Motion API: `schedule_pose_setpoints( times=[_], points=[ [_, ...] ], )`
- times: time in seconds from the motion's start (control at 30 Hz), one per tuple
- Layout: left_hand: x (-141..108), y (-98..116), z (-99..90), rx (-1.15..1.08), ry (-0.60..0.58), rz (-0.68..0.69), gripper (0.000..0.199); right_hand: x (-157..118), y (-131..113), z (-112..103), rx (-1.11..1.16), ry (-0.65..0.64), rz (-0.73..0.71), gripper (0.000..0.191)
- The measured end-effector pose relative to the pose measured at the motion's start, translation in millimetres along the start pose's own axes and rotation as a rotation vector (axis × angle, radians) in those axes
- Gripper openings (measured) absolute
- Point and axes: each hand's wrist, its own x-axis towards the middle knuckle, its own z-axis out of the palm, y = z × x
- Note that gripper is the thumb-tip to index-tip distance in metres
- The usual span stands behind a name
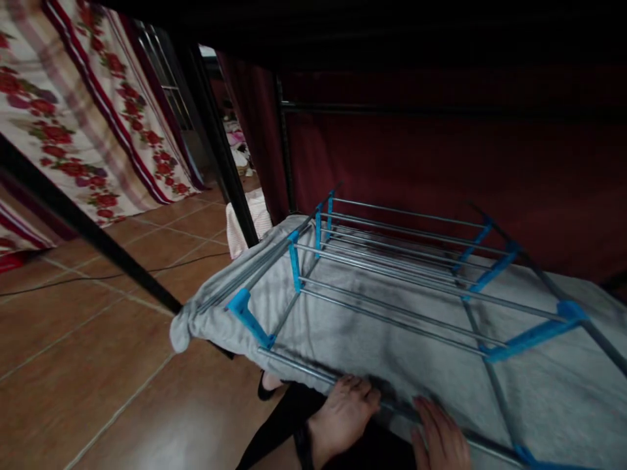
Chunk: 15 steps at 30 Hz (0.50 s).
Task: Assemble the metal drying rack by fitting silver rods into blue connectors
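A shoe rack [386, 312] of thin metal tubes with blue plastic joints lies on a grey-sheeted bed. Its nearest tube runs along the bed's front edge. My left hand [350, 408], with a dark band at the wrist, is closed over this tube, fingers curled round it. A little to the right, my right hand [441, 434] grips the same tube, its fingers across the top and the thumb on the near side. The undersides of both hands are hidden. A blue end joint [247, 318] stands at the rack's left front corner.
The grey sheet [392, 349] is wrinkled and bunched at the bed's left corner. Dark metal bed posts [220, 137] rise at the left. A dark red curtain [441, 170] hangs behind. Beyond the posts are a floral curtain [93, 124] and a cable [112, 277] on the tiled floor.
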Motion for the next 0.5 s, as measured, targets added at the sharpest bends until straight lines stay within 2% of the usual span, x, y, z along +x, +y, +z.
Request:
schedule_pose_setpoints(
  times=[0.1, 0.17, 0.23, 0.3, 0.4, 0.47, 0.5],
  points=[
    [-2, 6, -0.2, -0.022, 0.06, 0.006, 0.019, 23, 4, 18, 0.007, -0.14, -0.243, 0.046],
    [-13, 5, -1.8, -0.068, 0.162, 0.009, 0.023, 27, 10, 23, 0.023, -0.208, -0.299, 0.055],
    [-36, -7, -3.4, -0.108, 0.299, -0.032, 0.023, 24, 17, 25, 0.056, -0.295, -0.303, 0.06],
    [-68, -33, -5.6, -0.125, 0.443, -0.152, 0.022, 18, 23, 26, 0.09, -0.362, -0.283, 0.065],
    [-114, -89, -13.6, -0.191, 0.709, -0.501, 0.016, 12, 27, 28, 0.105, -0.378, -0.267, 0.078],
    [-132, -124, -22.4, -0.251, 0.884, -0.706, 0.015, 11, 27, 29, 0.098, -0.361, -0.272, 0.087],
    [-135, -139, -27.2, -0.299, 0.9, -0.729, 0.024, 10, 27, 29, 0.096, -0.362, -0.273, 0.091]
  ],
)
